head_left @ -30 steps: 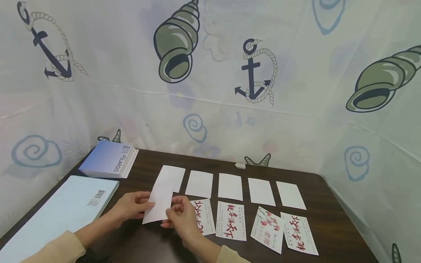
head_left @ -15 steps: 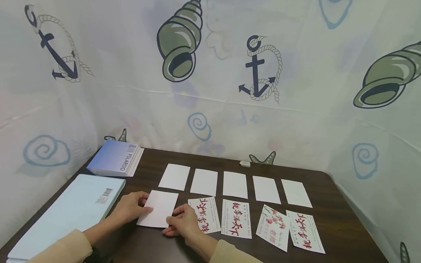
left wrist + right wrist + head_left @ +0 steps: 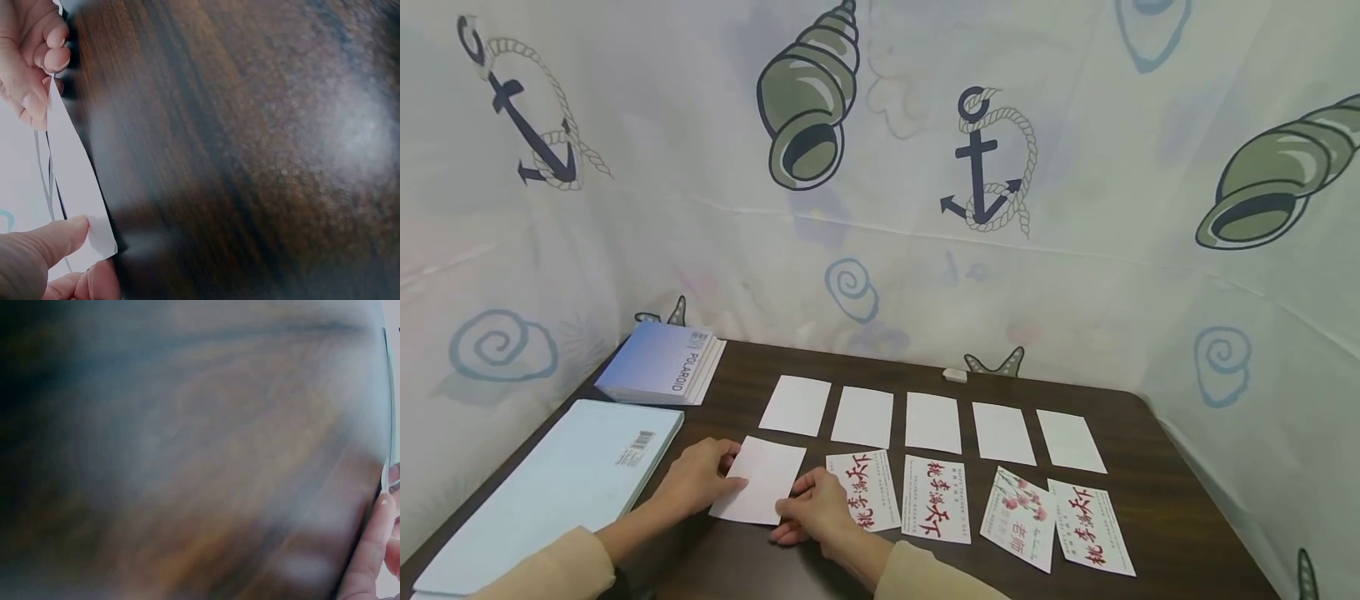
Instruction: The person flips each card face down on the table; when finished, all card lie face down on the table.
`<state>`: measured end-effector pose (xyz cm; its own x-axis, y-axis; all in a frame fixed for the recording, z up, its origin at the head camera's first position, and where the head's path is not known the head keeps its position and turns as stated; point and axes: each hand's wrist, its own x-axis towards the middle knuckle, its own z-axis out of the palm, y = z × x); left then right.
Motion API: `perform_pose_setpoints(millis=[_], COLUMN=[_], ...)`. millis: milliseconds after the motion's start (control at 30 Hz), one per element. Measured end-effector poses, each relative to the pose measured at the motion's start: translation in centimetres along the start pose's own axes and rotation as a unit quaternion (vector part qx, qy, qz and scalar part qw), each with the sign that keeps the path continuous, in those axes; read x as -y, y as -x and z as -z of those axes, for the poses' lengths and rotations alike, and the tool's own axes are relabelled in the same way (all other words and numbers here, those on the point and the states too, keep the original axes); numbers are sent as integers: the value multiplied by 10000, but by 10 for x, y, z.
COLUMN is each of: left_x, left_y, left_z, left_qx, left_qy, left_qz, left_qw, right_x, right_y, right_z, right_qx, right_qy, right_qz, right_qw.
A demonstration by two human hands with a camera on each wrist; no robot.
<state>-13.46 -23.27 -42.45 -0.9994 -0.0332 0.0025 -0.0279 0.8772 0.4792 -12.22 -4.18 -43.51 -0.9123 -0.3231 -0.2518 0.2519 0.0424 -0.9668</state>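
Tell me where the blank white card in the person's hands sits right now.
In the head view the blank white card lies at the left end of the near row, between the left hand and right hand, beside the first red-lettered card.

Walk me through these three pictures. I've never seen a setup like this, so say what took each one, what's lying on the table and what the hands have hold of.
No machine here: a person works with two bare hands and wears three cameras. The wide picture comes from the head camera, looking down at a dark wooden table with printed cloth hung behind it. The two blurry close-ups come from cameras on the left and right wrists.

On the table lie a row of five blank white cards and, nearer the person, four printed cards with red characters, one with pink flowers. At the left are a pale blue book and a blue Polaroid booklet. A small white object sits at the far edge.

The left hand and right hand together pinch one white card by its side edges, low over the table at the left end of the printed row.
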Motion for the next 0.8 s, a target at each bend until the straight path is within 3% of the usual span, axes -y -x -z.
perform_pose_setpoints(millis=[133, 233, 400, 533, 800], left_x=[-1, -1, -1, 0, -2], left_y=[0, 0, -2, -2, -5], left_z=[-1, -2, 0, 2, 4], left_qx=[6, 17, 108, 197, 230], left_qy=[-131, -204, -349, -430, -325], left_qz=[-58, -83, -50, 22, -45], left_qw=[9999, 9998, 9993, 9989, 9992], right_x=[4, 12, 22, 23, 19], right_y=[3, 3, -6, -14, -21], right_z=[11, 29, 74, 103, 122], right_qx=[183, 181, -453, -867, -767], right_qy=[218, 328, 573, 1043, 1848], right_qz=[-120, 42, 397, 327, 306], right_qw=[9995, 9993, 9965, 9902, 9793])
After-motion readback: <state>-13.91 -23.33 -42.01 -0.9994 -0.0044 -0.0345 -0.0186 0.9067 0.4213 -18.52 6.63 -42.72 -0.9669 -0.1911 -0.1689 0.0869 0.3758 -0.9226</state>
